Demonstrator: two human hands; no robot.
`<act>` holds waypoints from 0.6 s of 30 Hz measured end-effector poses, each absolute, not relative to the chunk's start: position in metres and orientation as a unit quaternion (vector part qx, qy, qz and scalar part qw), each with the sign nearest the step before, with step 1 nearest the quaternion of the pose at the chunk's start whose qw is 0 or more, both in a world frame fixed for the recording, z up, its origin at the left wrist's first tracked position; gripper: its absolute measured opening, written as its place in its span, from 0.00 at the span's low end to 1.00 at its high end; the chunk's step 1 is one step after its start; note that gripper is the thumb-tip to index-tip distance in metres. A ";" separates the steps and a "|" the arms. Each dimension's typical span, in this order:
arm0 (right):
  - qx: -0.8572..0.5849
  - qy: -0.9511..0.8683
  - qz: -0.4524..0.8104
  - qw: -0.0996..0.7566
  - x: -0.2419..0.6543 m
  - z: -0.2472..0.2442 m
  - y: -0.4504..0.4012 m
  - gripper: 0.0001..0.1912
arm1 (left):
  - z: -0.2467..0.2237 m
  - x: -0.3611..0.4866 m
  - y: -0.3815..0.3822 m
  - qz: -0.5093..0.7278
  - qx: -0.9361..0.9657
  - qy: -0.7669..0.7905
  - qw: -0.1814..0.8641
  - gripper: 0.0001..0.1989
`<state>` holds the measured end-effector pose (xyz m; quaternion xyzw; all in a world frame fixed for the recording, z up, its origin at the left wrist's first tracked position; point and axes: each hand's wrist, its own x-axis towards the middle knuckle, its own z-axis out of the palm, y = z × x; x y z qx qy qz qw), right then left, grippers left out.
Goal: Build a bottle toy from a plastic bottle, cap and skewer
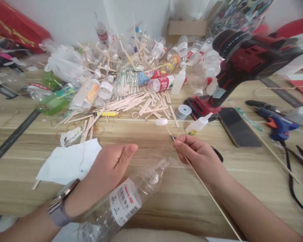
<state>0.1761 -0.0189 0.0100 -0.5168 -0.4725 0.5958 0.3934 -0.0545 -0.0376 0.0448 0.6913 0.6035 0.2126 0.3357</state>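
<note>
My right hand [195, 154] pinches a long thin wooden stick [209, 191]. A white bottle cap [161, 121] sits at the stick's upper end, and something small and dark is on the stick just above my fingertips. My left hand [113, 164] is closed with the thumb laid along the top; its other fingers are curled out of sight, so anything inside is hidden. A clear plastic bottle [125, 201] with a white label lies tilted beside my left wrist, its open neck toward my right hand. Another white object shows at the bottle's shoulder.
Flat wooden sticks [131, 101] and plastic bottles [164, 84] crowd the back. A red and black drill [242, 64] stands right, near a glue bottle [198, 124], wire spool [183, 111], phone [238, 127] and blue glue gun [277, 122]. White paper [68, 161] lies left.
</note>
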 end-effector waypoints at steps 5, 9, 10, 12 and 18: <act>-0.505 -0.472 0.606 0.394 0.177 0.005 -0.017 0.17 | 0.043 -0.056 -0.048 0.133 0.686 0.632 0.337 0.14; -0.497 -0.460 0.621 0.395 0.177 0.003 -0.016 0.19 | 0.036 -0.054 -0.056 0.087 0.701 0.595 0.384 0.15; -0.494 -0.453 0.626 0.398 0.177 0.003 -0.015 0.19 | 0.035 -0.053 -0.057 0.069 0.710 0.581 0.393 0.22; -0.489 -0.436 0.637 0.407 0.178 0.002 -0.014 0.19 | 0.033 -0.052 -0.057 0.025 0.714 0.564 0.414 0.33; -0.484 -0.393 0.671 0.401 0.178 0.003 -0.009 0.20 | 0.039 -0.062 -0.042 0.005 0.698 0.532 0.479 0.37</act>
